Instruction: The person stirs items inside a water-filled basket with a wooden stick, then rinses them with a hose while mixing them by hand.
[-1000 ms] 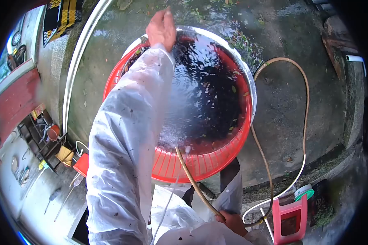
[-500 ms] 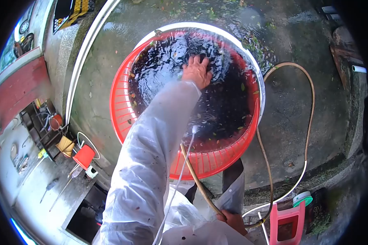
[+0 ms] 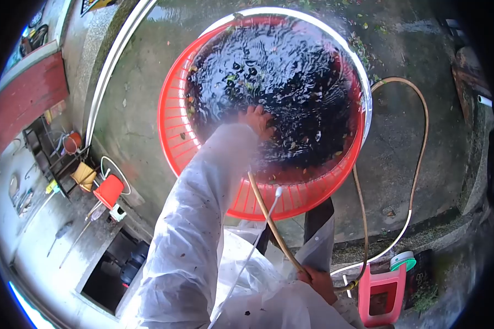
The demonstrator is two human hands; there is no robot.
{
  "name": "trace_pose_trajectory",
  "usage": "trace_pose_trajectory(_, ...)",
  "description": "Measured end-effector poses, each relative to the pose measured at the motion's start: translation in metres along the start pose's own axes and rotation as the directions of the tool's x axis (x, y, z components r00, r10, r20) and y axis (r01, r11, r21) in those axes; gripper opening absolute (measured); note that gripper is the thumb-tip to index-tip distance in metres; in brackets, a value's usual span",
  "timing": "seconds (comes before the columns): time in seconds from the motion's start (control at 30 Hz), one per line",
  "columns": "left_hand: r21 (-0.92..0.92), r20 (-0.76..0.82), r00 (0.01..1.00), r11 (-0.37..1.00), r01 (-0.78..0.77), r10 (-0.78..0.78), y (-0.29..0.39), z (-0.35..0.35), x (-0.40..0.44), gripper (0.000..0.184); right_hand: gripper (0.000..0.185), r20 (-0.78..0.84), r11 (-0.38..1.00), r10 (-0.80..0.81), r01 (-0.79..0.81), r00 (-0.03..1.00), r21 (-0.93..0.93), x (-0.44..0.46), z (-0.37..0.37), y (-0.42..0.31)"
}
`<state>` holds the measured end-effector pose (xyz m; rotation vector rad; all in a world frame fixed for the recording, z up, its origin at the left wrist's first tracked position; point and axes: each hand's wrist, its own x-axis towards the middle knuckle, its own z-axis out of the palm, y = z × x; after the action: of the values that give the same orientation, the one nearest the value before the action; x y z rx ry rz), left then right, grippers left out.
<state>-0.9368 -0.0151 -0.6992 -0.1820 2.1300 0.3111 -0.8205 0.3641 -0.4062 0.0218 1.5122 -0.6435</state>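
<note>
Inside a red slatted basket (image 3: 291, 202), dark submerged contents (image 3: 307, 131) look heavy and slippery, best scooped from beneath; the left hand (image 3: 259, 124), fingers spread, meets the water (image 3: 258, 55) as the right hand (image 3: 319, 283) grips a tan, likely pliable hose (image 3: 274, 231).

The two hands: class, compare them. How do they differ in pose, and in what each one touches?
The left hand is open, fingers apart; the right hand is closed around the tan hose. The left meets the dark water inside the red basket, while the right is outside it, nearer the body. Both are bare.
</note>
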Motion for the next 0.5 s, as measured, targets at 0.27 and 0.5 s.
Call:
trace_pose_trajectory(0.27, 0.082, 0.197, 0.976, 0.994, 0.074, -0.089, -0.071, 0.057, -0.038, 0.048, 0.024, -0.062, 0.997, -0.001, 0.005, 0.998, 0.078, 0.001, 0.024, -0.020)
trace_pose_trajectory(0.5, -0.130, -0.490, 0.839, 0.971, 0.200, -0.239, -0.140, -0.011, 0.002, 0.053, 0.024, -0.088, 0.997, 0.060, -0.056, 0.994, 0.050, 0.007, 0.053, -0.016)
